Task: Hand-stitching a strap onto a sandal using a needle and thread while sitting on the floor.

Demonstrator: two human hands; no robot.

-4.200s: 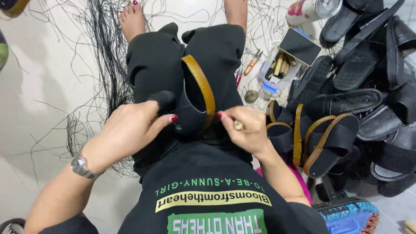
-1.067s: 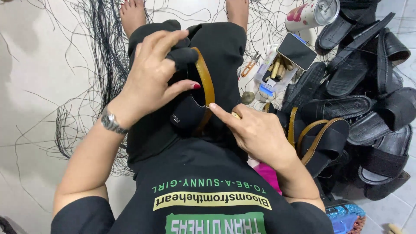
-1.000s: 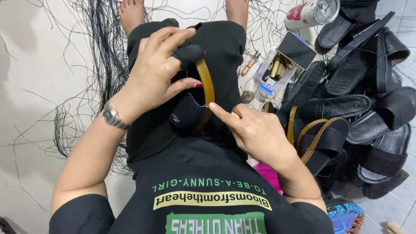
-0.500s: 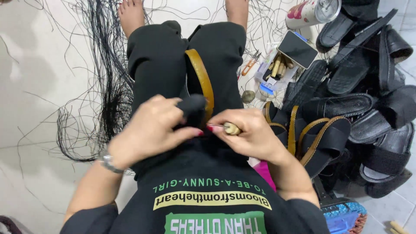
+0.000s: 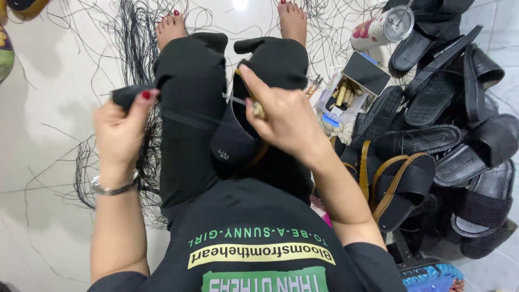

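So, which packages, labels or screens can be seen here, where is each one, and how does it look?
Phone: dark blank screen, flat rectangle, lying on the small box right of the knees.
Small box: open, white and blue, holding tan sticks, on the floor.
Tumbler: printed pink and white cylinder, tipped over, top right.
Shirt print: yellow and green bands on black, bottom centre.
Blue package: patterned, bottom right corner.

A dark phone screen (image 5: 366, 72), rectangular and blank, lies tilted on the floor just right of the person's knees, resting over a small open white box (image 5: 339, 100) that holds tan sticks. At the bottom right corner lies a blue packet (image 5: 430, 273) with a dotted pattern.
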